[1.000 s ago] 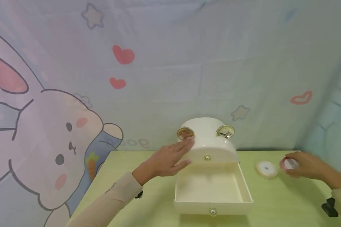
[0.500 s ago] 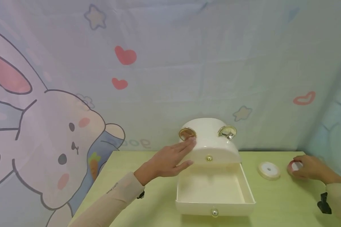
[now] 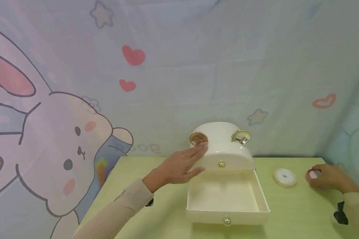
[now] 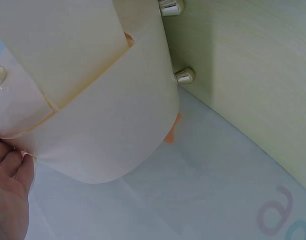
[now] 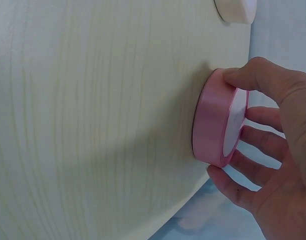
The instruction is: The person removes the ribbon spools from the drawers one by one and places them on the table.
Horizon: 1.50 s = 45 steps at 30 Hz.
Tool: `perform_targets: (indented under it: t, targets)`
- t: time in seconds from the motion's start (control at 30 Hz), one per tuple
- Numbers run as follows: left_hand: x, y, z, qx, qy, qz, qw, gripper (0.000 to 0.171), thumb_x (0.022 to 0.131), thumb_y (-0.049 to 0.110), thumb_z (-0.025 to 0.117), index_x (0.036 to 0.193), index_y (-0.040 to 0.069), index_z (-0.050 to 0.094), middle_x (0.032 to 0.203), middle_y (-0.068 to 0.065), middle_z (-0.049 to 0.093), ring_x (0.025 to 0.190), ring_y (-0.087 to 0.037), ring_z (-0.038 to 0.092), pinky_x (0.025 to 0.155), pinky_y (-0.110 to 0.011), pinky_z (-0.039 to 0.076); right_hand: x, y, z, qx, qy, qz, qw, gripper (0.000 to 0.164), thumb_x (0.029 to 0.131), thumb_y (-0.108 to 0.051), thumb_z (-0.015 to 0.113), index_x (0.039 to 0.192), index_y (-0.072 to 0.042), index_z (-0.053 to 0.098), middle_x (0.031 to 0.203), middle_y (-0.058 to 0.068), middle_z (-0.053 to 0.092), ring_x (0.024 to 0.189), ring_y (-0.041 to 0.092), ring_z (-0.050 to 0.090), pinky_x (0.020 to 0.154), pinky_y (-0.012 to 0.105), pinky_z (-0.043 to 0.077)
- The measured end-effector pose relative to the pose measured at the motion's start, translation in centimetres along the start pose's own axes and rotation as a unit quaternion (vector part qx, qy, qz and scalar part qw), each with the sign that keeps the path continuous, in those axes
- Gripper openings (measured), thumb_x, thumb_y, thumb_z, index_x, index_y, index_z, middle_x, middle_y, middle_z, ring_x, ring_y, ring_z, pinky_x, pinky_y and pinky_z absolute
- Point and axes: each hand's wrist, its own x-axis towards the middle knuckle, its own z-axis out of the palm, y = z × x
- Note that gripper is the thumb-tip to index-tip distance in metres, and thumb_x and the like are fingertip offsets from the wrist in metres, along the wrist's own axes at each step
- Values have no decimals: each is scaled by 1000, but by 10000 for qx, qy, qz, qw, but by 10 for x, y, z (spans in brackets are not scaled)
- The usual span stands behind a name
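My left hand rests its outstretched fingers on the left side of a glossy white box with a rounded top, beside a round gold-rimmed fitting. In the left wrist view, its fingertips touch the edge of the box. The box's lower drawer is pulled out, and its inside is bare. At the far right, my right hand holds a roll of pink ribbon by its rim, thumb on one side and fingers on the other. The roll lies flat, right at the table surface.
A roll of cream ribbon lies on the pale green table between the box and the pink roll. A second gold-rimmed fitting sits on the box's right. A printed cloth hangs behind the table.
My right hand has moved the pink ribbon roll rightward, away from the cream roll, and lowered it to the table. My left hand stays on the box; the view has shifted slightly.
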Motion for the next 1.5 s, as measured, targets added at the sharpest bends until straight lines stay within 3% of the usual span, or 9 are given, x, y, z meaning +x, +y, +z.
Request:
perform_targets:
  t: [0.33,0.6,0.77,1.13,1.5]
  targets:
    - [-1,1,0,-3,26,-14,10000,72,112,42,45,169,9,18,177,-8,20,162,-21,30,123,-42,43,-3,-2,0,63,-7,-17,10000,59,89,-31,71,121,18,65,113,39,68,94,48,67,72,46,54]
    - [1,0,0,54,-20,-23,10000,72,113,43,43,170,9,16,177,-8,20,162,-20,29,124,-41,42,-5,-1,0,68,217,-147,9996,65,91,-34,74,125,20,62,122,45,62,106,63,62,82,64,55]
    - [0,0,2,41,-11,14,10000,71,113,44,41,170,9,15,177,-9,19,162,-21,29,124,-41,42,-4,-5,-5,9,599,-350,9976,73,87,-38,84,125,20,61,121,45,64,106,64,62,85,66,55]
    - [-1,-2,-1,-5,114,66,9999,71,112,41,46,169,7,18,177,-10,22,162,-22,31,123,-43,43,-8,-69,-29,76,1748,-1021,9793,62,82,-37,90,118,11,72,117,36,70,107,56,65,88,65,52]
    - [-4,-4,2,62,109,41,9999,72,113,43,44,170,8,16,177,-9,20,161,-22,32,123,-42,43,-16,-122,-42,85,2334,-1509,9606,54,77,-31,93,118,0,75,119,27,73,109,49,67,88,63,52]
